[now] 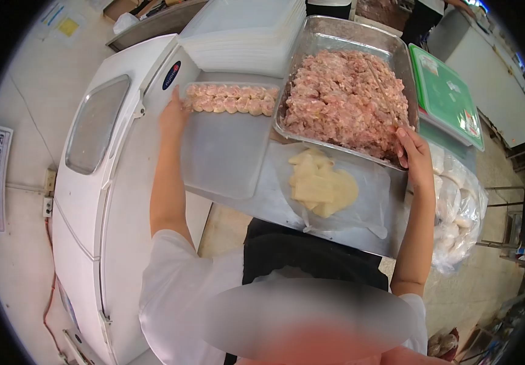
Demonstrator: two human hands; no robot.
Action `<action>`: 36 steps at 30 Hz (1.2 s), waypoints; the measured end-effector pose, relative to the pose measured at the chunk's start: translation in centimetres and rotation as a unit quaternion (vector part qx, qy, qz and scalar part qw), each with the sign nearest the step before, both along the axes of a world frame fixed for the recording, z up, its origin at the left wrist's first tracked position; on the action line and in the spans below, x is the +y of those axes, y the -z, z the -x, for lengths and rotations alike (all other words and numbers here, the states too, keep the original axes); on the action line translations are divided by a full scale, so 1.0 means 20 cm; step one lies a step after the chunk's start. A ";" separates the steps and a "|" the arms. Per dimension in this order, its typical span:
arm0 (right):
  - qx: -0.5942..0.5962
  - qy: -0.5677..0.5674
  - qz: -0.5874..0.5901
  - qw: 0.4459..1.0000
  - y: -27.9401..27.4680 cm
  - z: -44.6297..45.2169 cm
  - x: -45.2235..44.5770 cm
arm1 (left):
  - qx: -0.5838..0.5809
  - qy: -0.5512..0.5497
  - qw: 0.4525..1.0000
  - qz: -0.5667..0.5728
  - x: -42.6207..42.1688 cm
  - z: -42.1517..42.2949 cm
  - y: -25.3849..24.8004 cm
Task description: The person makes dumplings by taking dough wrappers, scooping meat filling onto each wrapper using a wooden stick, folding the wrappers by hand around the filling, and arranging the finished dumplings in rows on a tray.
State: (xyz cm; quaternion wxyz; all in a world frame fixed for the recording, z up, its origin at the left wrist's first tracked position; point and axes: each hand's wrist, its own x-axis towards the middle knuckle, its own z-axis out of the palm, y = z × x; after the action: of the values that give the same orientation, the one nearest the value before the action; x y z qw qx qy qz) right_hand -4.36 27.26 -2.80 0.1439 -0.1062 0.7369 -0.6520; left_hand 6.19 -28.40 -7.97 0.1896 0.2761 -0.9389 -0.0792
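Observation:
My left hand [175, 113] is at the left edge of a shallow translucent tray [221, 159], its fingers closed on the rim beside the dumplings. Rows of plump, pale pink filled dumplings [232, 100] sit along the tray's far end. At the near right corner of a deep metal pan [343, 29], my right hand [413, 153] has its fingers curled round the near end of a thin stick [381, 85]. The stick slants across the minced meat [341, 100] that fills the pan. Closest to my body, yellowish dumpling wrappers [322, 184] lie overlapped on a clear plastic sheet [375, 204].
A stack of translucent trays [238, 45] stands behind the dumplings. Right of the pan are a green-lidded container [448, 88] and a plastic bag of pale round items [454, 204]. A white freezer [147, 158] borders the left side. Another person's arm [461, 7] shows at the far top.

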 end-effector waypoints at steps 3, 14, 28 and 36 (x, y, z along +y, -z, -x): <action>0.022 0.025 -0.021 0.999 0.01 -0.03 -0.02 | -0.010 0.017 1.000 -0.007 -0.09 0.07 0.06; 0.033 0.064 -0.051 0.996 0.04 -0.04 -0.02 | -0.036 0.069 0.985 0.154 -0.15 -0.01 0.05; 0.042 0.120 -0.019 0.992 0.04 -0.02 -0.07 | 0.049 0.028 0.996 0.067 -0.23 -0.04 0.13; 0.055 0.100 0.057 0.992 0.03 -0.02 -0.06 | 0.092 0.046 0.995 0.003 -0.24 -0.09 0.12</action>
State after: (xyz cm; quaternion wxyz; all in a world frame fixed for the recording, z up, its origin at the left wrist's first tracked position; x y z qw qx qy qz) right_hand -3.95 26.09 -3.36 0.0316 -0.0757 0.7123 -0.6970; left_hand 7.97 -33.30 -10.37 0.2720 0.2237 -0.9294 -0.1106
